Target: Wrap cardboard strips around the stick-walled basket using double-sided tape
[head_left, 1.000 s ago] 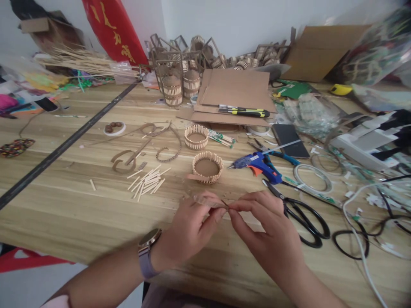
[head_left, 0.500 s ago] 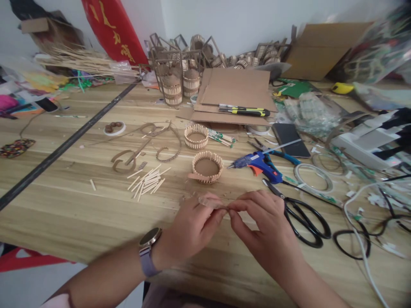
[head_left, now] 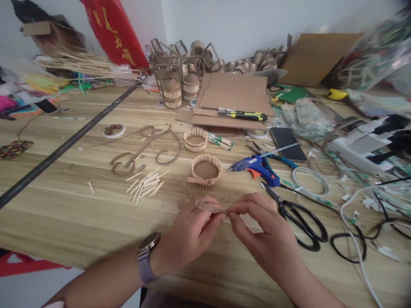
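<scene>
My left hand (head_left: 192, 229), with a watch (head_left: 149, 241) on its wrist, pinches a thin brown strip (head_left: 210, 207) that curves over its fingers. My right hand (head_left: 261, 229) pinches the same strip at its end, the fingertips of both hands nearly touching. Just beyond the hands stands a round basket of small upright sticks (head_left: 206, 170), a brown strip lying across its near left side. A second such basket (head_left: 195, 140) is behind it. The blue glue gun (head_left: 255, 167) lies to their right, and black-handled scissors (head_left: 302, 220) rest beside my right hand.
Loose short sticks (head_left: 147, 184) and curled brown strips (head_left: 125, 162) lie left of the baskets. Cutters (head_left: 242, 114) rest on cardboard (head_left: 234, 92) at the back. Tape rolls, a dark phone (head_left: 288, 143) and white cables (head_left: 349, 226) are on the right.
Both hands keep their pinch on the strip with hardly any movement. The view has shifted slightly, so the things on the table appear a little lower, and those on the right a little further left.
</scene>
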Available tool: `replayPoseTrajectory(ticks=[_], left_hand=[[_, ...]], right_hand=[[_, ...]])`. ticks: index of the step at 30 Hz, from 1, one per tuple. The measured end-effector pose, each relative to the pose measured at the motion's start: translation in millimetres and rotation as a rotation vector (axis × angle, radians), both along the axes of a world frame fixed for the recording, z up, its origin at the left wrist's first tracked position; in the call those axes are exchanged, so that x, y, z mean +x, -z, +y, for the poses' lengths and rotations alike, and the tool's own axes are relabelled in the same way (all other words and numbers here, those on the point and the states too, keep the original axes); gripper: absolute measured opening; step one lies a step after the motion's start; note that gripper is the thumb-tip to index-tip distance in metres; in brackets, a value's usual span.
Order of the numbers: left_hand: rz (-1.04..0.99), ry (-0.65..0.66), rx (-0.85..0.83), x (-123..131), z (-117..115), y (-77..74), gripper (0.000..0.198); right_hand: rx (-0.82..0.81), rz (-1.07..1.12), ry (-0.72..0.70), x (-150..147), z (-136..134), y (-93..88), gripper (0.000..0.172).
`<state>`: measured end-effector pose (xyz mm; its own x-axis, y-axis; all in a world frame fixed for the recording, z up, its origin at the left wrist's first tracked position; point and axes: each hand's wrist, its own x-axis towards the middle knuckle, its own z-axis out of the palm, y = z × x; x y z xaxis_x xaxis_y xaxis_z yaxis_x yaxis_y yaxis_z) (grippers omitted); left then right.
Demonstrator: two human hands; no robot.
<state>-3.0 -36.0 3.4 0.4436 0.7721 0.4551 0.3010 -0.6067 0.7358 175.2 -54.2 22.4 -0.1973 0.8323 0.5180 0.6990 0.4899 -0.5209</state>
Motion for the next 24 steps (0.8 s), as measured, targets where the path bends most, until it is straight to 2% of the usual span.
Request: replayPoseTrajectory(ticks=[4, 6, 7, 9, 11, 13, 14, 17, 19, 20, 21, 22, 24], left_hand=[[-0.087, 0.006, 0.022, -2.1, -1.9, -5.9, 0.011], [-0.145, 0.004, 0.067, -6.1, -3.0, -8.3, 0.011], [-0.17, 0.003, 0.092, -8.5, -3.5, -9.4, 0.012], [-0.212, 0.021, 0.132, -12.8, -4.4, -11.3, 0.014], [-0.248, 0.05, 0.141, -15.6, -5.3, -13.7, 0.013], [-0.285, 0.086, 0.122, -16.5, -6.0, -17.3, 0.01], [-0.3, 0.108, 0.1, -16.5, -6.3, -19.7, 0.008], [-0.367, 0.205, 0.006, -16.4, -5.9, -29.4, 0.011], [-0.437, 0.305, -0.12, -17.1, -4.5, -37.1, 0.017], [-0.48, 0.363, -0.202, -17.7, -3.6, -40.8, 0.019], [-0.523, 0.42, -0.291, -18.4, -2.8, -43.9, 0.022], [-0.558, 0.471, -0.388, -19.2, -2.1, -46.2, 0.025], [-0.617, 0.541, -0.579, -20.5, -1.5, -47.5, 0.029]], right_hand=[[-0.041, 0.034, 0.028, 6.8, 6.2, -1.2, 0.018], [-0.03, 0.04, 0.138, 23.6, 14.3, -2.3, 0.017], [-0.025, 0.036, 0.226, 36.5, 18.9, -3.5, 0.017], [-0.027, -0.028, 0.611, 69.5, 27.1, -7.3, 0.014], [0.015, -0.03, 0.807, 106.7, 31.4, -12.0, 0.011], [0.133, -0.033, 1.035, 139.5, 31.2, -15.8, 0.033], [0.2, -0.065, 1.091, 151.5, 29.9, -17.1, 0.039], [0.234, -0.152, 1.039, 160.8, 25.4, -20.9, 0.02], [0.295, -0.192, 0.972, 143.0, 23.0, -25.2, 0.018], [0.396, -0.177, 0.905, 128.5, 21.6, -28.1, 0.016], [0.358, -0.198, 0.699, 111.8, 19.7, -31.4, 0.013], [0.435, -0.188, 0.539, 94.0, 17.2, -35.0, 0.016], [0.465, -0.204, 0.211, 60.1, 10.2, -42.8, 0.024]])
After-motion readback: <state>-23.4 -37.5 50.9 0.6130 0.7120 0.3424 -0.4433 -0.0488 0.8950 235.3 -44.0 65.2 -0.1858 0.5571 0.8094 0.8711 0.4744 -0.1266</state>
